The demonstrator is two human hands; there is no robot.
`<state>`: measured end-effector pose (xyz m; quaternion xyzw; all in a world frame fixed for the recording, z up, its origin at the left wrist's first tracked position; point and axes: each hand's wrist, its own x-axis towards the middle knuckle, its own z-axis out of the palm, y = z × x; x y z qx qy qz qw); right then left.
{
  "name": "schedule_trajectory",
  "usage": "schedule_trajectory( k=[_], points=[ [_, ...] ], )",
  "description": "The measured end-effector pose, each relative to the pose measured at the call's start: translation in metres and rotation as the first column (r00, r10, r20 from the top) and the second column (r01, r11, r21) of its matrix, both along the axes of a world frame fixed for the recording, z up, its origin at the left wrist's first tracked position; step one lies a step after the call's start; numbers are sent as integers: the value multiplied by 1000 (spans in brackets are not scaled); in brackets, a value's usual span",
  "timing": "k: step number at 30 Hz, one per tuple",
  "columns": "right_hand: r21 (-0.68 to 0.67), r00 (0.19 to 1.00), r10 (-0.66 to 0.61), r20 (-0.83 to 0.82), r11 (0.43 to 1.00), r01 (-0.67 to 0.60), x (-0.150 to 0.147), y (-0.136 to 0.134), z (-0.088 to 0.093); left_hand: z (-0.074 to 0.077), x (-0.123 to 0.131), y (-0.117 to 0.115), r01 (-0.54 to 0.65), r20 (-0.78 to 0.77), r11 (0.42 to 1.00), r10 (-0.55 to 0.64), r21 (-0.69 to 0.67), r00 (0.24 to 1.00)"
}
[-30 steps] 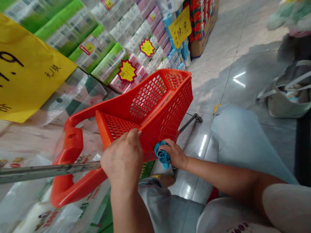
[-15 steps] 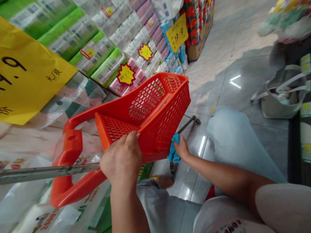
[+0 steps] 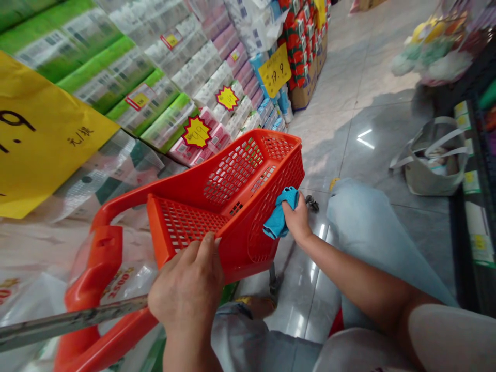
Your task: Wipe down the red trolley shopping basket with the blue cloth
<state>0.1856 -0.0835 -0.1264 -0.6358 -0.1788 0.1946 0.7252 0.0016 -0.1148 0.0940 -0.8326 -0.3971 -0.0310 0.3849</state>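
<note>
And here's the right hand (image 3: 297, 218), closed tight around a crumpled turquoise cloth (image 3: 279, 219), pressing it against the outer mesh wall of the tilted red-orange plastic shopping basket (image 3: 232, 173)! The left hand (image 3: 186, 290) has its fingers curled over the basket's near rim, gripping firmly and bracing the whole thing. This looks like the wiping stage, with the cloth working along the side, and the next stroke calls for that steady left-hand hold while the cloth follows the mesh toward the corner. Below the left wrist runs a long grey metal pole (image 3: 70, 321), and the person's light-blue denim knee (image 3: 372, 243) sits just right of the basket. Beyond it, a grey fabric tote bag (image 3: 431, 163) rests on the glossy tile floor (image 3: 341, 150), while plastic-wrapped tissue packs (image 3: 127, 67) rise in stacks on the left.
</note>
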Motion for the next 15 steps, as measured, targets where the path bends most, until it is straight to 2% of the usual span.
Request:
schedule_trajectory(
  k=[2, 5, 8, 10, 12, 15],
  points=[
    [26, 999, -32, 2, 999, 32, 9, -1, 9, 1, -4, -3, 37, -2, 999, -37, 6, 999],
    [52, 994, -110, -9, 993, 111, 37, -1, 18, 1, -13, -9, 92, 0, 996, -92, 2, 996],
    [47, 981, -188, -50, 981, 190, 70, 3, 17, 1, -18, -15, 164, 8, 986, -164, 6, 986],
    [35, 971, -227, -68, 973, 230, 81, 3, 15, 1, -19, -17, 195, 23, 981, -196, 8, 980],
    [27, 965, -253, -65, 967, 255, 78, -1, 16, 1, -17, -17, 203, 38, 979, -203, 7, 978],
    [36, 969, -247, -21, 968, 248, 56, -16, 24, 2, -15, -15, 195, 54, 981, -195, 8, 979]
  ],
)
